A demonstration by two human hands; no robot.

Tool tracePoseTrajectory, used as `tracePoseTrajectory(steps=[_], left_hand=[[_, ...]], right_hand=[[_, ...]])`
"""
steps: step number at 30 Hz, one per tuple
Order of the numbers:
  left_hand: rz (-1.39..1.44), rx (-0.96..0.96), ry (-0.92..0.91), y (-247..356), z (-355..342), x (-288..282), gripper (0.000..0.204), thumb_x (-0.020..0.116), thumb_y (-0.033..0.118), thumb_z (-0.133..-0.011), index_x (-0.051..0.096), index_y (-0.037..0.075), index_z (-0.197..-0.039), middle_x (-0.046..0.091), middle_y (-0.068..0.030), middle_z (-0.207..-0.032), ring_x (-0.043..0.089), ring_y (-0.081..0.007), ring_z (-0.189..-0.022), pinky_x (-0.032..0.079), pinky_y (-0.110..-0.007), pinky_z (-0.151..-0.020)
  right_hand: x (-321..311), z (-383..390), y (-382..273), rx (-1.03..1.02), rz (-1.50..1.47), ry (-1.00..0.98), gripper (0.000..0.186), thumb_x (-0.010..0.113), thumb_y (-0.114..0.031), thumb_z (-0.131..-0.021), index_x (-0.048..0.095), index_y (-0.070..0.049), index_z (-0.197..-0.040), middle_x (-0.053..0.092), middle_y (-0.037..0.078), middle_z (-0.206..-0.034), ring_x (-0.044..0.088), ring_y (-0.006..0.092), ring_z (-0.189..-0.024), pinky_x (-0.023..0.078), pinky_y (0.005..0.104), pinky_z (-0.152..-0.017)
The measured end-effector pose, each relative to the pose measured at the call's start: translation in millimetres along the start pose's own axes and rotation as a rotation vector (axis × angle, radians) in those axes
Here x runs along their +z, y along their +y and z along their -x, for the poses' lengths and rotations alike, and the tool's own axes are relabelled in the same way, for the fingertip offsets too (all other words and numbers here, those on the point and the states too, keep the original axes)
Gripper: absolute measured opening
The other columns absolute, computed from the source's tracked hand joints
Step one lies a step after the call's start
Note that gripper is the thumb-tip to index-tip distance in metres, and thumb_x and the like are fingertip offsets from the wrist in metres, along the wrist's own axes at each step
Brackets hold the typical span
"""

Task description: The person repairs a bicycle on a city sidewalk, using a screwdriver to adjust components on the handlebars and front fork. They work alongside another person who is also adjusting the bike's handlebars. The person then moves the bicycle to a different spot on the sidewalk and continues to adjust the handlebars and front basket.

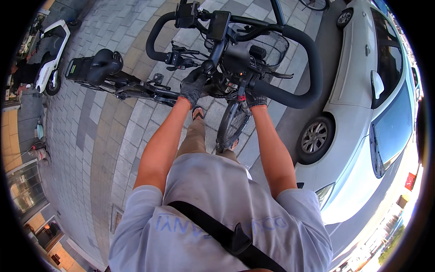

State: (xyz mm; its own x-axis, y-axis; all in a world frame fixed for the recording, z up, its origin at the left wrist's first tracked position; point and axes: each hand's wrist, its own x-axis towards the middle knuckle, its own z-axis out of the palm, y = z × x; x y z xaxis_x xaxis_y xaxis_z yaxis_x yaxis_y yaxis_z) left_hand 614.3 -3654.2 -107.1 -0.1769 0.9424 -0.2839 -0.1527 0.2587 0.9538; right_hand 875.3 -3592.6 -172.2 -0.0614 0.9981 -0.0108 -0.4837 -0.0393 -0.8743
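Observation:
A black bicycle [149, 90], possibly electric, stands in front of me with its handlebar [312, 59] turned and its front wheel [233, 120] between my legs. My left hand [194, 85], in a dark grey knit glove, is closed around the steering stem [217, 52] area below the bar. Also gloved, my right hand [258, 99] is at the front of the bike under the padded bar, beside a red part [242, 98]; its fingers are hidden. A phone-like display [219, 25] and a black wire basket [274, 45] are fixed at the handlebar. The saddle [104, 65] is to the left.
A white car [349, 118] is parked close on my right. Grey and tan paving [113, 149] spreads to the left, with a white scooter [52, 54] at the far left. Shop fronts [27, 186] line the left edge. Part of another bicycle wheel [315, 3] shows at the top.

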Motion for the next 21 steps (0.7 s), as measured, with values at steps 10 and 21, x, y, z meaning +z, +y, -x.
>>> tracePoseTrajectory(steps=[10, 21], left_hand=[[-0.455, 0.335, -0.632, -55, -85, -16, 0.046, 0.082, 0.016, -0.077, 0.064, 0.007, -0.118, 0.068, -0.0067, -0.103, 0.066, -0.0195, -0.093, 0.056, -0.033, -0.083], [-0.252, 0.058, -0.647, -60, -94, -31, 0.046, 0.082, 0.017, -0.077, 0.063, 0.007, -0.118, 0.069, -0.0067, -0.103, 0.066, -0.0196, -0.093, 0.056, -0.033, -0.082]], right_hand=[[-20, 56, -44, 0.238, -0.410, 0.118, 0.035, 0.045, -0.025, -0.106, 0.058, -0.003, -0.129, 0.070, 0.015, -0.113, 0.069, 0.0244, -0.100, 0.059, 0.0379, -0.086], [40, 47, -48, 0.123, 0.092, 0.092, 0.043, 0.069, -0.016, -0.096, 0.057, -0.003, -0.135, 0.064, 0.015, -0.121, 0.065, 0.0277, -0.101, 0.055, 0.0389, -0.090]])
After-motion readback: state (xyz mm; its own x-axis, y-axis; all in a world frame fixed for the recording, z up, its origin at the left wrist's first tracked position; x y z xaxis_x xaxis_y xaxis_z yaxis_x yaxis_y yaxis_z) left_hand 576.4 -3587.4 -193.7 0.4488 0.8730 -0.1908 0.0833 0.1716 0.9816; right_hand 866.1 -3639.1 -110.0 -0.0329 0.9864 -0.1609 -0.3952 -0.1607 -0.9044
